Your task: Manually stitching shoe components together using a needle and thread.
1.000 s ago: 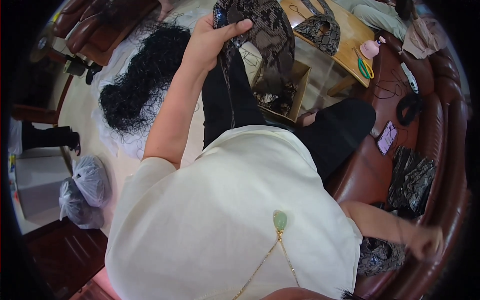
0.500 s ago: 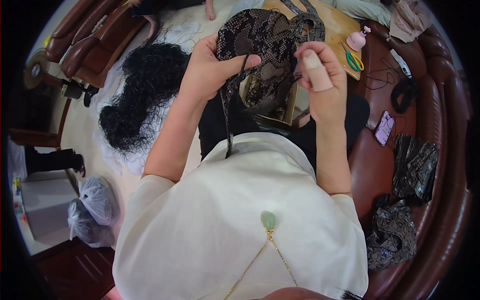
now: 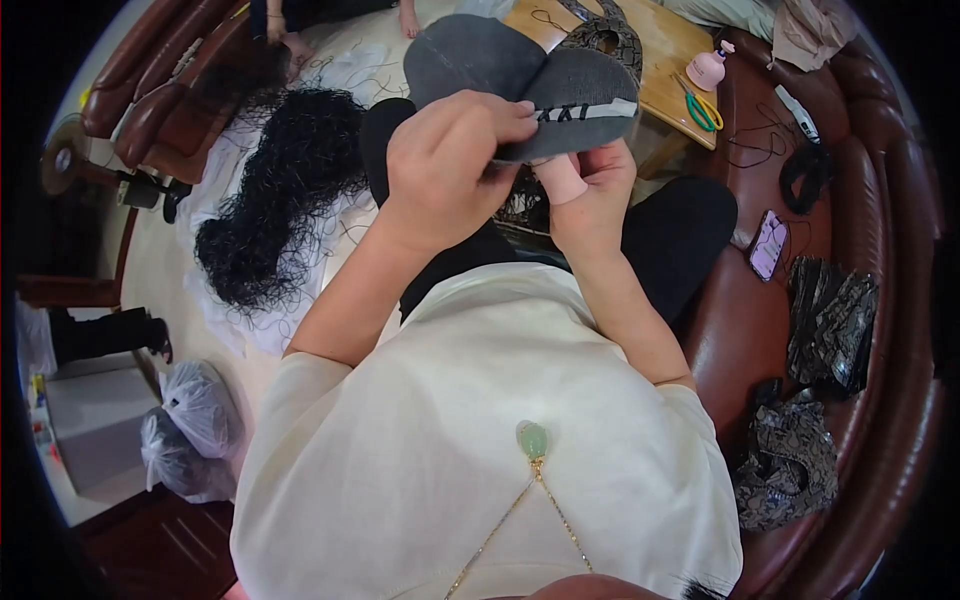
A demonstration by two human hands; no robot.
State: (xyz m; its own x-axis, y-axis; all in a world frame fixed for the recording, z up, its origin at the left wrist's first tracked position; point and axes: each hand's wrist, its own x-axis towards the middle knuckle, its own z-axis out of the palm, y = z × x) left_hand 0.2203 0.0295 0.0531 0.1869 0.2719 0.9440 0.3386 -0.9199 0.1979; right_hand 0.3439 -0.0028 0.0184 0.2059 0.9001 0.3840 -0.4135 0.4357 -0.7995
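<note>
In front of me at the top centre I hold a snakeskin-patterned piece (image 3: 475, 62), its plain grey back turned up. It has rounded lobes with a fold between them. Along one edge lies a white strip (image 3: 600, 109) crossed by short black lacing. My left hand (image 3: 445, 165) is closed on the near edge, thumb and fingers by the lacing. Below the right part, my right hand (image 3: 595, 200) pinches the underside, a tan bandage on its thumb. Its fingertips are partly hidden behind the piece. Under my hands, dark strands show in a partly hidden box.
A wooden table (image 3: 665, 60) bears a patterned strap piece (image 3: 610, 35), a pink pump bottle (image 3: 708, 67) and scissors (image 3: 703, 112). Black strands (image 3: 280, 200) lie on white sheeting at left. A phone (image 3: 768, 245) and patterned pieces (image 3: 790, 460) rest on the brown sofa. Another person's hand (image 3: 295, 48) is at upper left.
The piece has been turned over from its snakeskin face to its grey back. My right hand has moved left and lower, under it; my left hand now grips its near edge.
</note>
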